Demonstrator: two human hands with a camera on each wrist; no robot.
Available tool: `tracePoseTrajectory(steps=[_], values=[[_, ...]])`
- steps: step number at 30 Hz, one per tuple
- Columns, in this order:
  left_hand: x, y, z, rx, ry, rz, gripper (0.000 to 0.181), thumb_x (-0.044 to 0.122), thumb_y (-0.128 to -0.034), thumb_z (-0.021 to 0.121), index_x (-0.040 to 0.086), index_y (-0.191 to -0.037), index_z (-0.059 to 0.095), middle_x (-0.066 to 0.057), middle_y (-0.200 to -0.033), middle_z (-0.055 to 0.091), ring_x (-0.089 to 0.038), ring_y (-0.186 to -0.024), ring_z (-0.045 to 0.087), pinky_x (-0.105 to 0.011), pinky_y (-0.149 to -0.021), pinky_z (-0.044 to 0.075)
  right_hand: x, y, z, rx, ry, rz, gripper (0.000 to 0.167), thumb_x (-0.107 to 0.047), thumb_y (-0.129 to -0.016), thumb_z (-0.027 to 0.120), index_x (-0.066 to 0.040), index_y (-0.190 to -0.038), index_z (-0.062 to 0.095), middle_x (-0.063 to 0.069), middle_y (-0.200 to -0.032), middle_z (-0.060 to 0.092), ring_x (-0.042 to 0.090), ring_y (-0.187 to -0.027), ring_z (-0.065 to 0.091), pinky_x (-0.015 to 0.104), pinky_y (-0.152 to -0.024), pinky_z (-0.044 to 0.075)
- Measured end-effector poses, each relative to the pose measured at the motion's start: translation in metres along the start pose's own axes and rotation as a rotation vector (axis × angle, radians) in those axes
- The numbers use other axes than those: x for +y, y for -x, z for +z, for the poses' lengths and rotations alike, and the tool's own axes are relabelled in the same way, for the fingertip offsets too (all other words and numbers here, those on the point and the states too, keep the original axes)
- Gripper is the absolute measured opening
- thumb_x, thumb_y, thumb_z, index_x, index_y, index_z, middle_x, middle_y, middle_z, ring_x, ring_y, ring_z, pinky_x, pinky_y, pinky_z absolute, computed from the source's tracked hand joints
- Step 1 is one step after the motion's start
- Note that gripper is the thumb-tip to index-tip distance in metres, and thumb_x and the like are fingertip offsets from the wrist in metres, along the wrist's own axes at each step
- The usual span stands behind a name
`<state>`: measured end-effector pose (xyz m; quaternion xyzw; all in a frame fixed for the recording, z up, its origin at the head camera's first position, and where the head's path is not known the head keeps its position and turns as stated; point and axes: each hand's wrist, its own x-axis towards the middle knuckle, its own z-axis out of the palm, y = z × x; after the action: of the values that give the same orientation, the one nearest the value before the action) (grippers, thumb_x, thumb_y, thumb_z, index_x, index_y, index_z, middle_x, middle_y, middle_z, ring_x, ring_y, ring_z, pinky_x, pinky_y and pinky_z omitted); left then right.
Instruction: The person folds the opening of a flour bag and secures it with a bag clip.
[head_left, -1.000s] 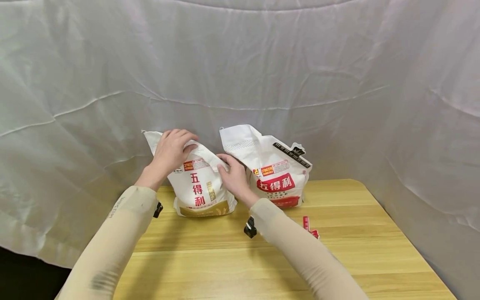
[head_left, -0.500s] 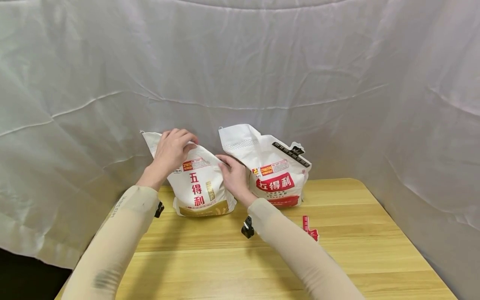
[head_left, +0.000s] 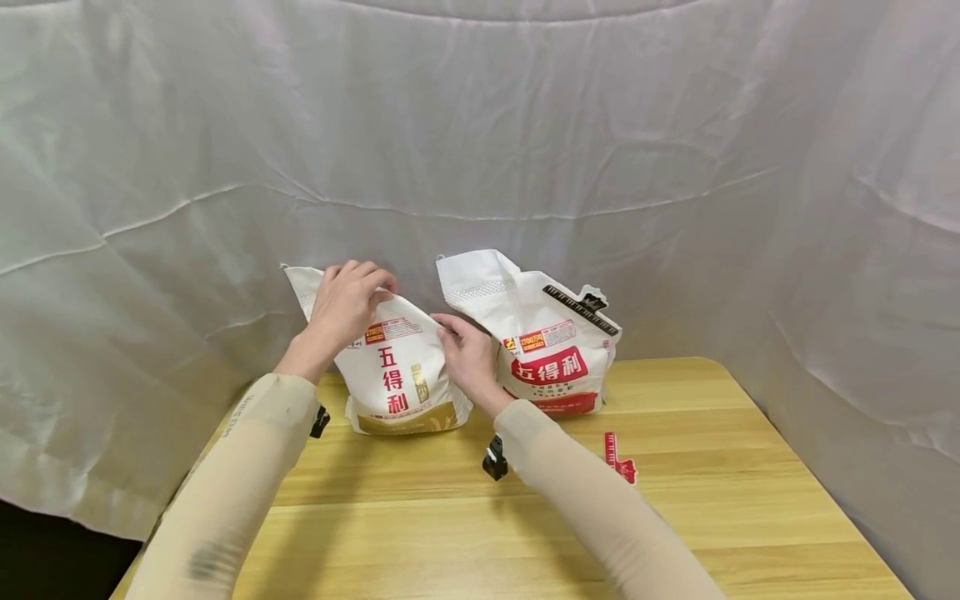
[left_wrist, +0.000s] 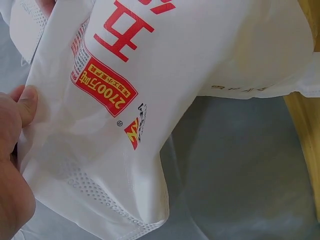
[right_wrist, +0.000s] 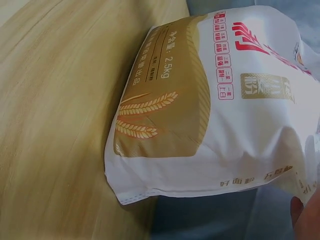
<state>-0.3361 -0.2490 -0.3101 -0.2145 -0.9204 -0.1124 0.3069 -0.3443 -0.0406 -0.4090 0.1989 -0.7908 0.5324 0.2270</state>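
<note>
A white flour bag with gold and red print (head_left: 405, 367) stands on the table at centre left in the head view. My left hand (head_left: 348, 300) grips its top edge; in the left wrist view the thumb (left_wrist: 28, 102) lies on the bag's front and the other fingers are mostly hidden behind. At the bag's upper right corner, my right hand (head_left: 468, 357) pinches the edge between thumb and fingers. Only a sliver of that hand (right_wrist: 307, 220) enters the right wrist view, where the bag's front shows wheat ears and 2.5kg.
A second flour bag with red print (head_left: 551, 362) stands just to the right, its top right corner folded under a black clip (head_left: 581, 310). A red clip (head_left: 621, 458) lies on the wooden table (head_left: 712, 500). Grey cloth (head_left: 600, 150) hangs behind and at both sides.
A second ago a white flap lay folded over the bag's front between my hands; now it no longer shows there, and the print lies open below the top edge. Both hands stay nearly in place.
</note>
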Motion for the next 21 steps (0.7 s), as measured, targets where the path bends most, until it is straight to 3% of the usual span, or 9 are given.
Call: tracePoseTrajectory(steps=[5, 8, 18, 19, 21], values=[[0.0, 0.001, 0.0, 0.005, 0.013, -0.013, 0.008, 0.008, -0.0973, 0.071, 0.015, -0.102, 0.072, -0.005, -0.109, 0.072, -0.031, -0.108, 0.058, -0.053, -0.103, 0.038, -0.004, 0.005, -0.004, -0.032, 0.046, 0.042, 0.032, -0.014, -0.102, 0.064, -0.019, -0.133, 0.072, 0.0, -0.132, 0.072, 0.018, -0.104, 0.072, 0.036, -0.09, 0.057], [-0.001, 0.002, 0.001, 0.01, 0.017, -0.015, 0.009, 0.008, -0.0971, 0.071, 0.015, -0.101, 0.072, -0.005, -0.109, 0.072, -0.031, -0.108, 0.058, -0.053, -0.102, 0.038, -0.006, 0.008, -0.007, -0.045, 0.046, 0.048, 0.036, -0.014, -0.102, 0.064, -0.02, -0.136, 0.069, -0.001, -0.137, 0.069, 0.017, -0.111, 0.069, 0.036, -0.095, 0.055], [0.0, 0.003, 0.001, 0.002, 0.017, -0.013, 0.008, 0.007, -0.0984, 0.069, 0.015, -0.102, 0.071, -0.005, -0.109, 0.071, -0.031, -0.108, 0.057, -0.054, -0.101, 0.038, -0.013, 0.025, -0.023, -0.04, -0.029, -0.039, 0.041, -0.012, -0.101, 0.064, -0.011, -0.142, 0.065, 0.0, -0.143, 0.065, 0.017, -0.133, 0.059, 0.037, -0.11, 0.048], [0.0, 0.003, 0.001, 0.0, 0.016, -0.014, 0.009, 0.007, -0.0986, 0.069, 0.015, -0.102, 0.071, -0.005, -0.109, 0.071, -0.031, -0.108, 0.057, -0.054, -0.101, 0.038, -0.014, 0.026, -0.024, -0.033, -0.032, -0.046, 0.041, -0.012, -0.101, 0.064, -0.012, -0.142, 0.065, -0.001, -0.143, 0.065, 0.017, -0.124, 0.064, 0.035, -0.107, 0.05], [-0.001, 0.004, 0.001, 0.004, 0.015, -0.013, 0.009, 0.007, -0.0987, 0.069, 0.015, -0.102, 0.071, -0.005, -0.108, 0.071, -0.031, -0.107, 0.057, -0.054, -0.1, 0.038, -0.015, 0.03, -0.028, -0.012, -0.051, -0.061, 0.041, -0.011, -0.1, 0.065, -0.013, -0.141, 0.065, -0.002, -0.142, 0.065, 0.017, -0.124, 0.065, 0.035, -0.107, 0.05]])
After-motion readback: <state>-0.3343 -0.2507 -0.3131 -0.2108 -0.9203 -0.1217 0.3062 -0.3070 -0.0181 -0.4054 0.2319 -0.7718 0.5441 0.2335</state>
